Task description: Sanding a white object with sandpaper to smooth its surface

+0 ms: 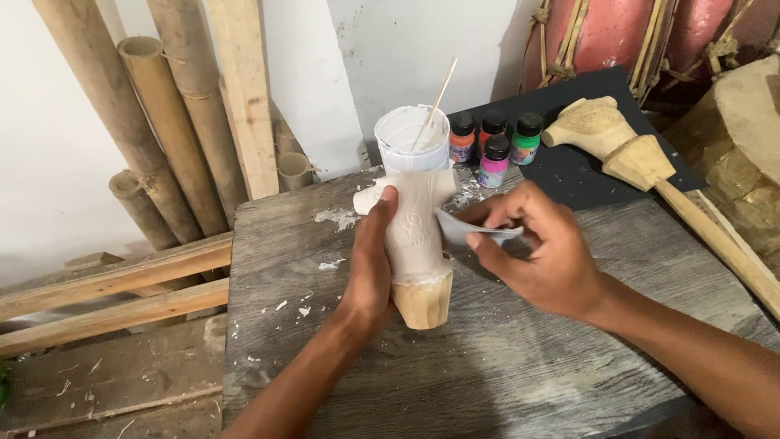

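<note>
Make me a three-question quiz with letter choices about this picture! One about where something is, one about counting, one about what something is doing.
1. Where is the white cup?
A. behind the carving
B. on the floor
C. in a hand

2. How many little paint bottles stand there?
A. two
B. four
C. seven

3. The carved wooden piece is
A. lying flat
B. held upright
C. broken in two

Answers: 1 A, it stands past the carving with a stick in it. 2 B, four dark caps show. 3 B, the left hand grips it while the right hand pinches a grey sheet.
</note>
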